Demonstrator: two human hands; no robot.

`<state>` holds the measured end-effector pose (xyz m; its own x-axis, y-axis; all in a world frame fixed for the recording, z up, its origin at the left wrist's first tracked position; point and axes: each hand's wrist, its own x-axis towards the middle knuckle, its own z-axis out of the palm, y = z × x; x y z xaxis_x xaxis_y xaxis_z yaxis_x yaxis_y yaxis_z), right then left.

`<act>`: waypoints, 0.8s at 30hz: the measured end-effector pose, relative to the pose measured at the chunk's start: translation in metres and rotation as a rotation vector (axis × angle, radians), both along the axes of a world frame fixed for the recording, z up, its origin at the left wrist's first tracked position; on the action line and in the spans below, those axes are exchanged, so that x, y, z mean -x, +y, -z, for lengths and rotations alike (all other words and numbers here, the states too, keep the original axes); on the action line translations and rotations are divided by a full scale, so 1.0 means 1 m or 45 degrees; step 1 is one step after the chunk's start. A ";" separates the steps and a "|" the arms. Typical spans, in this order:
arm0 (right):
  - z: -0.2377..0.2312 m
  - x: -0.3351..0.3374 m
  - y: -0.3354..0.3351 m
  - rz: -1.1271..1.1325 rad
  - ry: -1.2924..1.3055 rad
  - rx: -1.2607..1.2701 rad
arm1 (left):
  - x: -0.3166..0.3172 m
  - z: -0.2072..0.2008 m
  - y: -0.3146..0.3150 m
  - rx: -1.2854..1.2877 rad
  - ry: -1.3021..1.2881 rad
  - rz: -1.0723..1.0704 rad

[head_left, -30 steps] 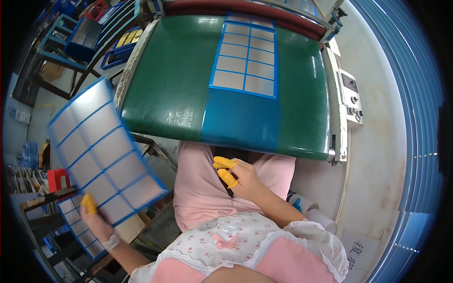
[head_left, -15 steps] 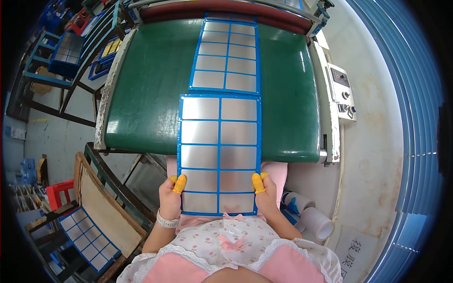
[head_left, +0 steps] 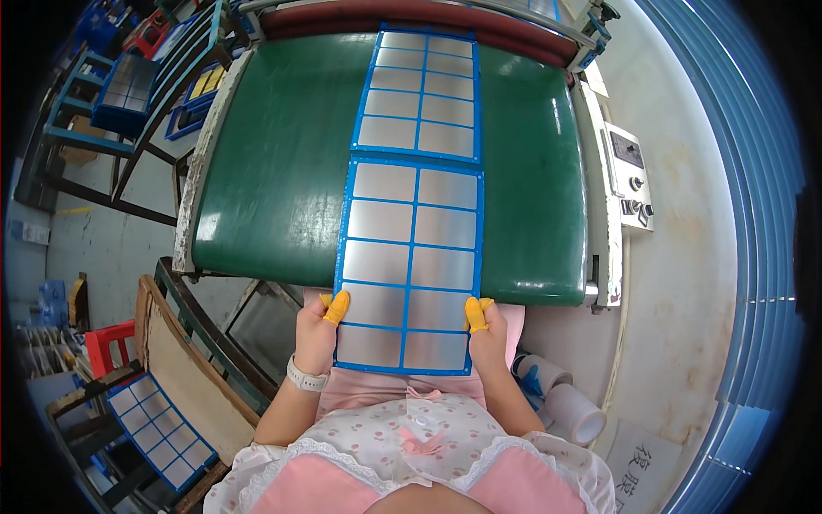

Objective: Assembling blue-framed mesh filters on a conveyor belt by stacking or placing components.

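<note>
A flat panel of silver rectangles in a blue grid frame (head_left: 443, 230) reaches from in front of my body onto the green conveyor belt (head_left: 265, 163). My left hand (head_left: 317, 336) grips its left edge near the close end, the thumb in a yellow finger cot pressed on top. On the opposite edge, my right hand (head_left: 488, 338) pinches it the same way, also with yellow cots. Fingers under the panel are hidden. Just beyond its far edge, a similar blue-framed panel (head_left: 394, 79) lies flat on the belt, with its far end by the red roller (head_left: 342, 19).
A control box with knobs (head_left: 629, 176) is mounted right of the belt. Low on the right lie white rolls (head_left: 574, 413). At lower left, another gridded panel (head_left: 163, 431) rests beside a brown board (head_left: 193, 368). A blue metal rack (head_left: 90, 141) stands at far left.
Both hands have moved forward with the held panel, so more of it lies over the belt. Its far edge sits close behind the other panel, which has shifted slightly toward the roller.
</note>
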<state>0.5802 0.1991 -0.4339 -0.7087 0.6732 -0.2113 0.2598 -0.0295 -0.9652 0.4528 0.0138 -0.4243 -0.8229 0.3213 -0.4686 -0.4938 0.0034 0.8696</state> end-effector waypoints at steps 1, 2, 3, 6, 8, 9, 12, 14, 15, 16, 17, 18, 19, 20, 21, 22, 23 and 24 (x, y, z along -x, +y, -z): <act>-0.002 0.002 0.001 -0.005 0.000 0.000 | 0.002 0.000 0.002 -0.024 -0.011 -0.021; -0.004 0.005 0.001 0.007 -0.025 0.005 | 0.004 0.002 0.001 -0.025 -0.011 -0.028; -0.005 0.007 0.001 0.017 -0.050 0.010 | 0.006 0.007 0.000 0.022 -0.012 -0.007; -0.001 0.010 0.004 0.073 -0.110 -0.038 | 0.011 0.018 -0.001 0.051 0.000 0.003; -0.003 0.013 0.005 0.079 -0.127 -0.065 | 0.014 0.015 -0.002 0.034 0.013 -0.011; -0.004 0.015 0.007 0.101 -0.142 -0.093 | 0.015 0.007 -0.003 0.038 -0.051 0.021; -0.007 0.018 0.009 0.126 -0.168 -0.049 | 0.009 0.005 -0.016 0.169 -0.073 0.187; -0.013 0.024 0.010 0.127 -0.183 -0.070 | 0.005 -0.007 -0.021 0.111 -0.243 0.365; -0.015 0.023 0.010 0.137 -0.200 -0.088 | 0.004 -0.006 -0.021 0.112 -0.246 0.370; -0.012 0.019 0.011 0.145 -0.205 -0.087 | 0.003 -0.004 -0.020 0.083 -0.202 0.328; -0.006 0.012 0.012 0.226 -0.191 -0.077 | 0.002 -0.003 -0.020 0.054 -0.159 0.289; -0.004 0.007 0.012 0.310 -0.174 -0.066 | 0.002 -0.004 -0.018 0.055 -0.160 0.301; -0.006 0.000 0.010 0.325 -0.177 -0.065 | 0.003 -0.007 -0.017 0.091 -0.140 0.276; -0.014 -0.006 0.008 0.330 -0.125 0.187 | 0.003 -0.009 -0.015 0.127 -0.119 0.253; -0.019 -0.014 0.005 0.347 -0.067 0.438 | 0.004 -0.008 -0.013 0.129 -0.120 0.284; -0.017 -0.021 0.001 0.290 -0.081 0.397 | 0.006 -0.008 -0.011 0.105 -0.123 0.243; -0.021 -0.024 -0.003 0.322 -0.078 0.401 | 0.007 -0.006 -0.010 0.082 -0.127 0.202; -0.026 -0.026 -0.009 0.231 -0.127 0.439 | 0.007 -0.002 -0.010 0.066 -0.102 0.179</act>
